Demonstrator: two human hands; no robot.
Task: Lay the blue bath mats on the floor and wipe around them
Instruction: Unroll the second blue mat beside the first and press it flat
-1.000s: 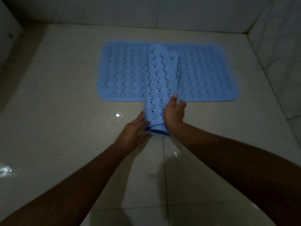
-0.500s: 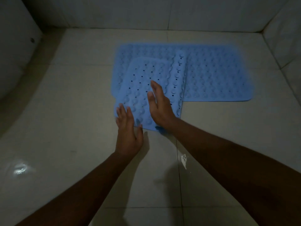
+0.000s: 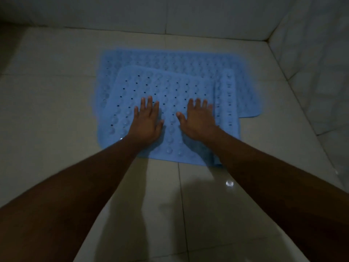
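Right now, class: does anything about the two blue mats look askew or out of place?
Yes. The near mat overlaps the far mat and sits tilted against it. Its right edge looks folded over. The left hand and right hand press flat on it.

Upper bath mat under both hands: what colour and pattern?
Light blue mat, dotted with bumps, holes; head view.

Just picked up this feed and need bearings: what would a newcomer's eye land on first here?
Bright blue against the dim pale floor, the far mat lies flat near the back wall, and the near mat overlaps its front edge. The left hand and right hand press flat, fingers spread, on the near mat's middle. A strip along its right side looks folded over, not flat.
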